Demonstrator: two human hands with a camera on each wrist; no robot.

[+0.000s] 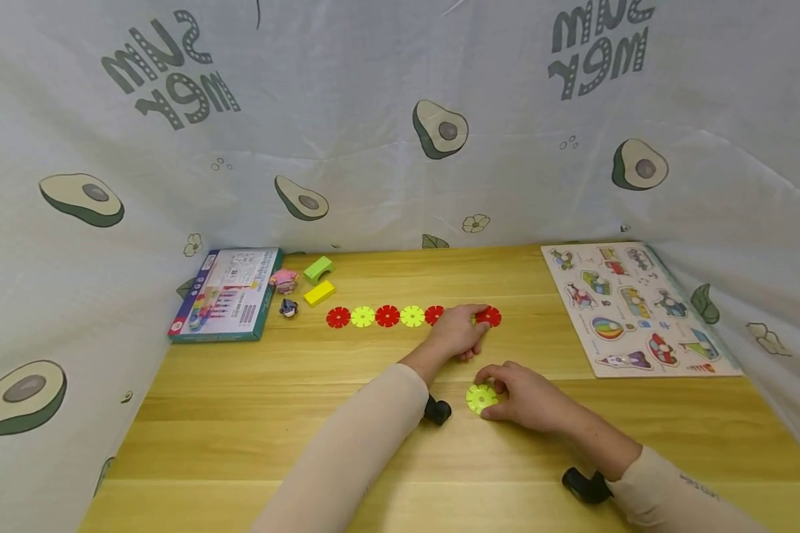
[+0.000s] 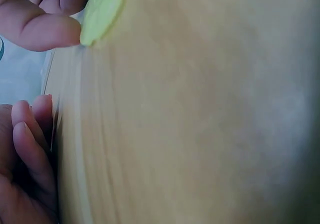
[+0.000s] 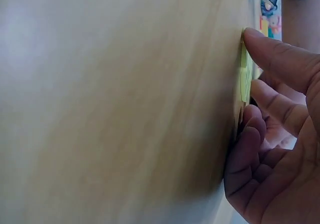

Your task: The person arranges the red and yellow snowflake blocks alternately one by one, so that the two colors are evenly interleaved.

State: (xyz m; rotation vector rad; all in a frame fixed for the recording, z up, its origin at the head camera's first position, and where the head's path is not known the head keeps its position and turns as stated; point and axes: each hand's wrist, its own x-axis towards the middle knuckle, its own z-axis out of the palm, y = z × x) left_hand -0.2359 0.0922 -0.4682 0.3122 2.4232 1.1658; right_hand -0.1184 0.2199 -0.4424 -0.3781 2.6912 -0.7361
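Observation:
A row of red and yellow-green notched discs lies across the table. My left hand [image 1: 456, 331] is at the right end of this row, its fingertips at the left part of the last red disc [image 1: 492, 317]. That hand covers part of a red disc [image 1: 433, 314] and most of a yellow-green one. Nearer to me, my right hand [image 1: 530, 397] pinches a loose yellow-green disc [image 1: 481, 398] between thumb and fingers. In the right wrist view this disc [image 3: 245, 79] shows edge-on, close to the tabletop.
A boxed set [image 1: 230, 295] lies at the back left. Beside it are a pink figure [image 1: 284, 280], a small dark figure [image 1: 289, 307], a green arch block [image 1: 318, 269] and a yellow block [image 1: 320, 294]. A picture puzzle board [image 1: 630, 307] lies at the right.

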